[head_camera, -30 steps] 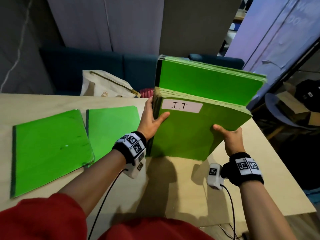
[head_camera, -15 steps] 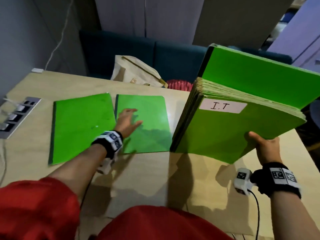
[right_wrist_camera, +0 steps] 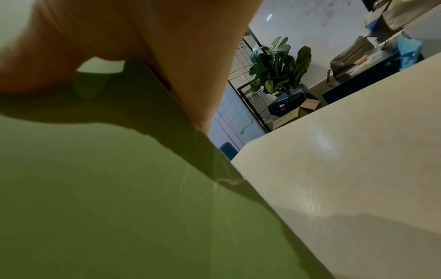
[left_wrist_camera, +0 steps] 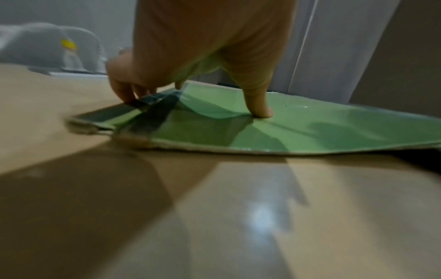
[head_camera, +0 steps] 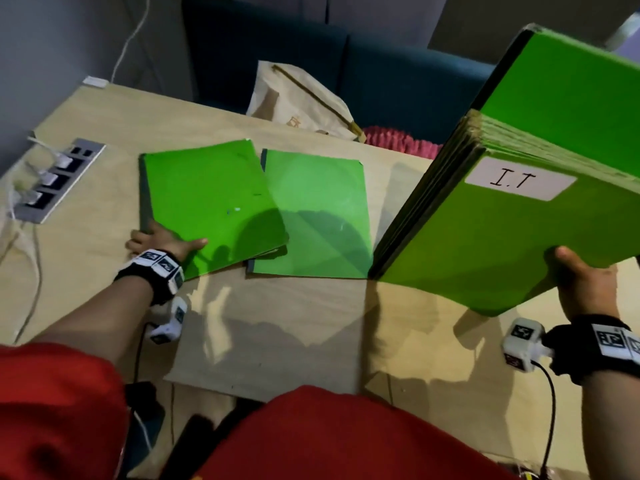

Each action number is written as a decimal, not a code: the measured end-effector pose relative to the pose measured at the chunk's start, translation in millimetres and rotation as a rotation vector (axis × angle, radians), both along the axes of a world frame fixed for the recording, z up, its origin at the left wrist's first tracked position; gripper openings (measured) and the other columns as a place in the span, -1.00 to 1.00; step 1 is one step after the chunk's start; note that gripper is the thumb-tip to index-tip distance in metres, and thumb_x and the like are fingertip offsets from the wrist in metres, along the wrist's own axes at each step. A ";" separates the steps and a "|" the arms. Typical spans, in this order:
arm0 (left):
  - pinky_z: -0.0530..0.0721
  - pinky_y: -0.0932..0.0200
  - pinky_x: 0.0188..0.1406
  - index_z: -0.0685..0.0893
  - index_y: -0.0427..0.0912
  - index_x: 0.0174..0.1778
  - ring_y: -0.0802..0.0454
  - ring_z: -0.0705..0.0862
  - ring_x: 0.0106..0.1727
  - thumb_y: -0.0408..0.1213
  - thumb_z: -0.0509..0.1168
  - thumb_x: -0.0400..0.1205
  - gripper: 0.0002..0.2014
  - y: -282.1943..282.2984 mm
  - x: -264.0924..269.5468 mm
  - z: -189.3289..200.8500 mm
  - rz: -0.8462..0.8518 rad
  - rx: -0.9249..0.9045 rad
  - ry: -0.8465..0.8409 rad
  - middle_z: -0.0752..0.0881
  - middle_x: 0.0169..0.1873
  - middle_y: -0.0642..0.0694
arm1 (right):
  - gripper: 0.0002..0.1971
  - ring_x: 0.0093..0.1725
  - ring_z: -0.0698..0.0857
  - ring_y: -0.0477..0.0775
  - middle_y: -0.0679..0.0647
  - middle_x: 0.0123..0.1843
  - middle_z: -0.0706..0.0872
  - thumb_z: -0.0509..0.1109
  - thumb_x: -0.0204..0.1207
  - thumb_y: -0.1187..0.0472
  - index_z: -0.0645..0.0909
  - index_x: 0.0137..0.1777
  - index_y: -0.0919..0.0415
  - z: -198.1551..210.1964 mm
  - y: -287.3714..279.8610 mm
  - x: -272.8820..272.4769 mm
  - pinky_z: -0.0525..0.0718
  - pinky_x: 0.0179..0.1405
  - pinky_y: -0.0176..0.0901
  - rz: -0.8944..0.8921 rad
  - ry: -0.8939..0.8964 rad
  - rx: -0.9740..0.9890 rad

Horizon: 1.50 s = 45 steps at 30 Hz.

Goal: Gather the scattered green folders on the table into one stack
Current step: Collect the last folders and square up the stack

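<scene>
A loose green folder [head_camera: 207, 209] lies turned at an angle on the wooden table [head_camera: 294, 323], and its right side overlaps a second flat green folder [head_camera: 322, 216]. My left hand [head_camera: 166, 242] pinches the first folder's near-left corner: the thumb [left_wrist_camera: 260, 111] presses on top while the fingers [left_wrist_camera: 124, 94] hook its dark spine edge. A thick stack of green folders [head_camera: 485, 244] labelled "I.T" stands tilted on its spine at the right. My right hand [head_camera: 585, 275] grips its lower right corner, thumb on the front cover [right_wrist_camera: 119, 207].
A power socket panel [head_camera: 52, 181] with plugs and cables is set into the table's left edge. A beige bag [head_camera: 304, 105] and a pink item [head_camera: 398, 140] sit behind the table on a dark blue sofa [head_camera: 381, 64]. The table's near edge is just in front of me.
My left hand let go of the stack, reached left and took the far-left folder, which has slid and turned onto the second folder. The right hand alone now holds the stack.
</scene>
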<state>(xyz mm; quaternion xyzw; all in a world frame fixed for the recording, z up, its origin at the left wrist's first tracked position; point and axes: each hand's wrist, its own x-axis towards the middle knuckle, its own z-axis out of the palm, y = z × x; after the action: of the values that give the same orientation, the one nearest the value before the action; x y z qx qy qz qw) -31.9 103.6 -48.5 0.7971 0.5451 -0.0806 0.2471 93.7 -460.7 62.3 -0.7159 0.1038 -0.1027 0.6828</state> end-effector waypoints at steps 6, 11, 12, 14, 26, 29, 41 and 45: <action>0.25 -0.21 0.47 0.06 -0.18 0.56 -0.34 0.16 0.51 0.02 0.62 0.17 0.15 -73.1 41.3 7.3 -0.172 -0.077 -0.121 0.19 0.50 -0.40 | -0.73 -0.27 0.74 -0.37 -0.38 -0.30 0.79 0.47 0.31 0.29 0.57 -0.02 0.03 -0.6 -1.5 2.3 0.70 -0.22 -0.49 0.020 -0.013 0.005; 0.35 -0.20 0.39 0.02 -0.09 0.57 -0.34 0.25 0.44 -0.21 0.63 0.21 0.13 -123.3 69.4 9.1 -0.306 -0.127 -0.162 0.23 0.49 -0.28 | -0.71 -0.30 0.72 -0.43 -0.43 -0.34 0.76 0.35 0.44 0.49 0.55 -0.05 0.06 1.4 2.4 2.9 0.67 -0.25 -0.54 0.045 -0.025 0.028; 0.37 -0.21 0.39 -0.01 -0.09 0.57 -0.35 0.25 0.45 -0.25 0.62 0.23 0.13 -127.0 73.2 10.6 -0.296 -0.143 -0.159 0.22 0.49 -0.28 | -0.72 -0.28 0.73 -0.41 -0.40 -0.32 0.78 0.39 0.40 0.46 0.56 -0.04 0.06 0.7 1.6 3.9 0.68 -0.22 -0.51 0.049 -0.026 0.033; 0.38 -0.24 0.41 -0.08 -0.13 0.59 -0.39 0.25 0.46 -0.25 0.61 0.25 0.15 -129.2 80.9 14.7 -0.244 -0.183 -0.126 0.21 0.48 -0.34 | -0.69 -0.24 0.74 -0.37 -0.36 -0.28 0.80 0.44 0.31 0.41 0.57 -0.01 0.07 0.0 0.3 4.1 0.70 -0.17 -0.47 0.048 -0.019 0.044; 0.45 -0.31 0.40 0.50 -0.19 0.40 -0.29 0.55 0.37 0.30 0.42 0.19 -0.08 -62.9 112.4 -36.2 0.132 -0.822 -0.370 0.56 0.40 -0.26 | -0.65 -0.18 0.77 -0.28 -0.29 -0.23 0.82 0.50 0.23 0.34 0.59 0.01 0.08 -2.0 -0.3 8.5 0.73 -0.11 -0.39 0.066 -0.017 0.103; 0.52 -0.29 0.37 0.50 -0.34 0.37 -0.28 0.61 0.29 0.10 0.29 0.43 -0.30 -59.9 119.7 -47.5 0.113 -0.761 -0.535 0.61 0.33 -0.30 | -0.68 -0.19 0.76 -0.32 -0.33 -0.23 0.81 0.49 0.31 0.38 0.59 0.01 0.06 -3.8 -2.2 9.2 0.72 -0.12 -0.42 0.068 -0.030 0.112; 0.49 0.47 -0.57 0.57 -0.09 -0.25 0.30 0.56 -0.60 -0.51 0.32 0.53 -0.80 -75.6 38.6 106.6 -0.038 -0.559 -1.052 0.65 -0.69 0.14 | -0.74 -0.35 0.73 -0.39 -0.38 -0.37 0.77 0.39 0.43 0.47 0.57 -0.08 0.07 0.1 3.0 15.6 0.68 -0.34 -0.53 0.041 -0.029 0.107; 0.69 0.40 -0.36 0.60 -0.09 -0.21 0.35 0.67 -0.51 -0.64 0.29 0.48 -0.70 -70.9 8.2 112.2 -0.051 -0.667 -1.142 0.76 -0.56 0.21 | -0.47 -0.28 0.77 -0.32 -0.33 -0.26 0.80 0.61 0.17 0.20 0.60 0.17 0.24 -4.7 -4.2 16.5 0.74 -0.27 -0.42 0.067 -0.012 0.160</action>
<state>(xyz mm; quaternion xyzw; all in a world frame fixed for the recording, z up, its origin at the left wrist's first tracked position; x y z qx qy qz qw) -23.7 32.7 63.7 0.6081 0.2553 0.1843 0.7288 110.2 -464.9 57.6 -0.6613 0.0838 -0.0754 0.7416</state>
